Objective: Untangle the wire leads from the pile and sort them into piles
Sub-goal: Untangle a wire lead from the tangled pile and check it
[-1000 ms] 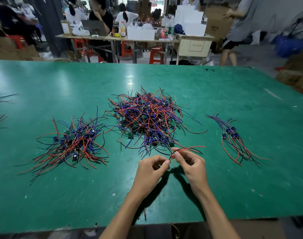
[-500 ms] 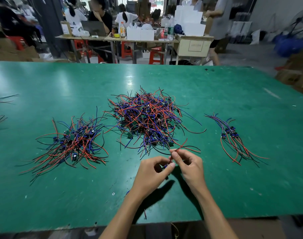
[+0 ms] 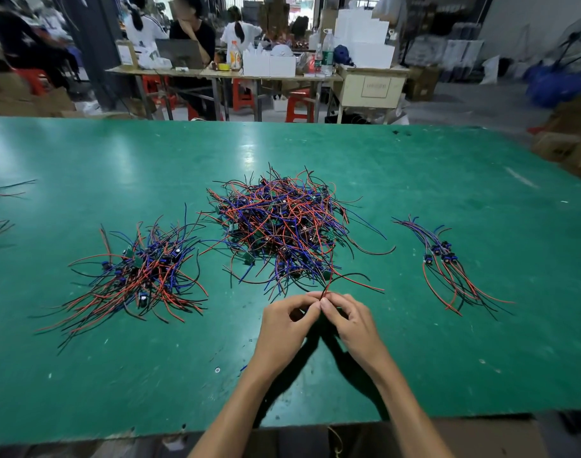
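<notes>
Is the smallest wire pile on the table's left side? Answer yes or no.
No, the smallest pile lies right of the big tangled pile.

No text can be read: the label on the far cream cabinet (image 3: pixel 376 86) is too blurred.

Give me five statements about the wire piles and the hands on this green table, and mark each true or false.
1. Both hands, left hand and right hand, pinch a wire lead just in front of the big tangled pile. True.
2. The small right pile holds more leads than the left pile. False: it holds far fewer.
3. The big tangled pile lies between the other two. True.
4. The right hand rests flat on the green table. False: its fingers curl round the lead.
5. The leads in the right pile are all yellow. False: they are red, black and blue.
</notes>
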Available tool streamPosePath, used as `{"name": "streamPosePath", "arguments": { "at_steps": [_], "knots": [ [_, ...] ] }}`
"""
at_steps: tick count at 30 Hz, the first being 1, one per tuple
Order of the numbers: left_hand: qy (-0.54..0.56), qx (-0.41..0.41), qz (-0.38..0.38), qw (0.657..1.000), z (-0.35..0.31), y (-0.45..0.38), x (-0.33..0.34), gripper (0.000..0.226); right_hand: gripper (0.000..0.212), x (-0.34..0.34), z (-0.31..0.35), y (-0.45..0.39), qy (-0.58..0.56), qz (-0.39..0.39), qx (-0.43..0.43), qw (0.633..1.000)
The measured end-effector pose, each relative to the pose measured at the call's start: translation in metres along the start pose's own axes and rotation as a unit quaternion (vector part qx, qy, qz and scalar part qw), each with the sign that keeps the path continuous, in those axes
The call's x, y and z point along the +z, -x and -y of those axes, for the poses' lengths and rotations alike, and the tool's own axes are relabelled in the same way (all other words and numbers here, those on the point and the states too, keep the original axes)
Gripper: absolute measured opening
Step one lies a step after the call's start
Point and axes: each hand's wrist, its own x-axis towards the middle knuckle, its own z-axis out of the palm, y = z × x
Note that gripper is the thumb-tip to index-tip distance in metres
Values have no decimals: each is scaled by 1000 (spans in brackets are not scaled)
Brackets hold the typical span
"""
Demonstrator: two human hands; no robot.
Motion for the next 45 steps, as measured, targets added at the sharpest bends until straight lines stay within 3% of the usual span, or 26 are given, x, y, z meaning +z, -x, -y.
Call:
{"name": "streamPosePath", "arguments": {
  "at_steps": [7, 13, 19, 28, 33, 38, 41, 45],
  "knots": [
    [5, -24, -24, 999, 0, -1, 1, 8, 34, 13, 15, 4, 100, -28, -15, 995],
    [-15, -20, 6, 1000, -2, 1, 4, 11, 27, 9, 16, -2, 3, -99, 17, 995],
    [-19, -23, 48, 998, -3, 4, 2, 10, 31, 4, 11, -8, -100, -198, 57, 973],
    [-55, -26, 71, 996, -5, 6, 3, 10, 39, -5, 10, -14, -248, -306, 103, 913],
    [-87, -14, 76, 993, -2, 7, 4, 11, 43, -8, 13, -19, -323, -358, 189, 856],
    [-102, -11, 83, 991, -3, 5, 4, 10, 28, -13, 19, -26, -399, -381, 224, 803],
    [-90, -16, 82, 992, -5, 5, 3, 11, 28, -13, 17, -22, -387, -374, 209, 816],
    [15, -61, 64, 996, -9, 4, -2, 10, 31, -8, 10, -14, -314, -294, 138, 892]
  ]
}}
